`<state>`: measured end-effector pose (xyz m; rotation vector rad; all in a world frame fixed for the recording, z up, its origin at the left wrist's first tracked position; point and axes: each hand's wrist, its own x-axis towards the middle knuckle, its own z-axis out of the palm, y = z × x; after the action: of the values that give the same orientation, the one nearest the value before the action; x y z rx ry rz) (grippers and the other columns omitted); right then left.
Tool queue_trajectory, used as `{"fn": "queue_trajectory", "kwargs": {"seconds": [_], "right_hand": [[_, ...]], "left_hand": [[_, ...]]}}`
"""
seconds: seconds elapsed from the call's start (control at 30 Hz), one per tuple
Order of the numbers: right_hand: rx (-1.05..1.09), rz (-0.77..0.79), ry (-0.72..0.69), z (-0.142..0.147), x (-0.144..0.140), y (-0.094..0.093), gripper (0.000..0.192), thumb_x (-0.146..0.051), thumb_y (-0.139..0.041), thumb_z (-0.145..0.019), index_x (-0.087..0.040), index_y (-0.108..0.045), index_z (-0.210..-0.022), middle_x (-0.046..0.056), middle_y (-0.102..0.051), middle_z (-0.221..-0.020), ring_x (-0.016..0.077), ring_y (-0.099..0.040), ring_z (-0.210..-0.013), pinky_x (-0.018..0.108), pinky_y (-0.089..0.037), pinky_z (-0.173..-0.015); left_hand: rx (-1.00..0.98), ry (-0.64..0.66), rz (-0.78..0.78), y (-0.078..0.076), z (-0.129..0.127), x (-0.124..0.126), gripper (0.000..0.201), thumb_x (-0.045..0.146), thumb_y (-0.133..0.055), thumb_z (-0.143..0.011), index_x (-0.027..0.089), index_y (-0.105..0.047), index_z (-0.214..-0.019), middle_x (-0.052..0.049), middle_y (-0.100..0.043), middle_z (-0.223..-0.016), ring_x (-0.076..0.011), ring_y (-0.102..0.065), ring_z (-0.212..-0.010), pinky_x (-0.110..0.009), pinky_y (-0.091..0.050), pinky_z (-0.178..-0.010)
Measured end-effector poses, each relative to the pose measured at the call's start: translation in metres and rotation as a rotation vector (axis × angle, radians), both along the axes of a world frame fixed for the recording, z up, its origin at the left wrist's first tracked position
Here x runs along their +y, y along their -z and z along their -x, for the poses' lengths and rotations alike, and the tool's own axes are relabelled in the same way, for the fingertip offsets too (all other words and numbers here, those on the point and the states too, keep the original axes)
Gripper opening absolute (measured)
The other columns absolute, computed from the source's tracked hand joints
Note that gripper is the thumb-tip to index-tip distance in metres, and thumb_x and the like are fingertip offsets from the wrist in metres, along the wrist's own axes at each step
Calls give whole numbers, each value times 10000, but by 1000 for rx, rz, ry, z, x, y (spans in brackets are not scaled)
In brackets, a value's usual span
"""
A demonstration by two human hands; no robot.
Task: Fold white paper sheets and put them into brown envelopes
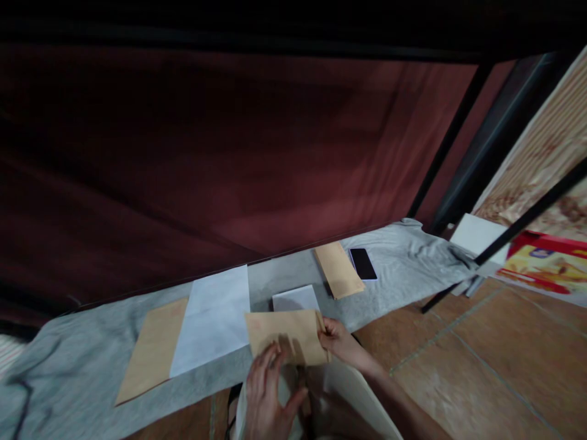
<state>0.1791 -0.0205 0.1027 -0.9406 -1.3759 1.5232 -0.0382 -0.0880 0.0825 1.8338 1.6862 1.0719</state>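
Observation:
A brown paper envelope point(287, 334) lies flat in front of me on a grey cloth point(77, 360). My right hand point(337, 338) pinches its right end at the flap. My left hand point(268, 394) rests with spread fingers on its near edge. A small folded white sheet point(296, 299) lies just beyond the envelope. A larger white sheet point(213, 318) lies to the left, overlapping another brown envelope point(151, 348).
A third brown envelope point(338, 269) and a black phone point(362, 263) lie farther right on the cloth. A dark red wall rises behind. Brown floor tiles point(481, 366), a black rod point(509, 238) and a red and yellow box point(545, 263) are at right.

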Motion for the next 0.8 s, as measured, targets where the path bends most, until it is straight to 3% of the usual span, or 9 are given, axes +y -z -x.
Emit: {"fn": "queue_trajectory", "kwargs": {"seconds": [0.07,0.17,0.43,0.6,0.8], "right_hand": [[14,32,-125,-13,-9,-6,330,-484,-674,-847,-184,-733,-971,0,-696,-818,200,-651,-827,344,-530,-833],[25,91,-223,-21,-21,-10,336,-499,-687,-847,-187,-736,-961,-1,-699,-797,196,-659,-790,337,-534,-816],[-74,103,-147,-18,-25,-2,325,-486,-701,-822,-196,-738,-966,5,-698,-792,210,-656,-782,321,-540,-752],[-298,-5,-86,-27,-19,4,162,-296,-643,-818,-191,-730,-906,10,-706,-793,210,-651,-804,285,-522,-732],[-585,-86,124,-35,-19,19,137,-160,-571,-819,-180,-699,-864,10,-697,-796,185,-643,-800,247,-489,-721]], "left_hand": [[375,122,-204,-10,6,2,773,469,-800,-656,289,-580,-1375,-137,-477,-1539,-410,-415,-1422,-625,-355,-1136],[707,261,-325,-18,10,8,1016,497,-769,-651,260,-350,-1545,-176,-267,-1647,-431,-266,-1497,-673,-264,-1157],[858,267,-438,9,11,10,1042,504,-729,-618,243,-344,-1550,-187,-404,-1574,-391,-382,-1431,-586,-144,-1207],[842,266,-396,14,6,5,994,379,-672,-663,220,-291,-1567,-156,-456,-1529,-344,-437,-1378,-543,-213,-1187],[758,270,-344,31,1,5,970,353,-631,-713,196,-228,-1582,-136,-553,-1402,-334,-508,-1283,-518,-310,-1135]]}}
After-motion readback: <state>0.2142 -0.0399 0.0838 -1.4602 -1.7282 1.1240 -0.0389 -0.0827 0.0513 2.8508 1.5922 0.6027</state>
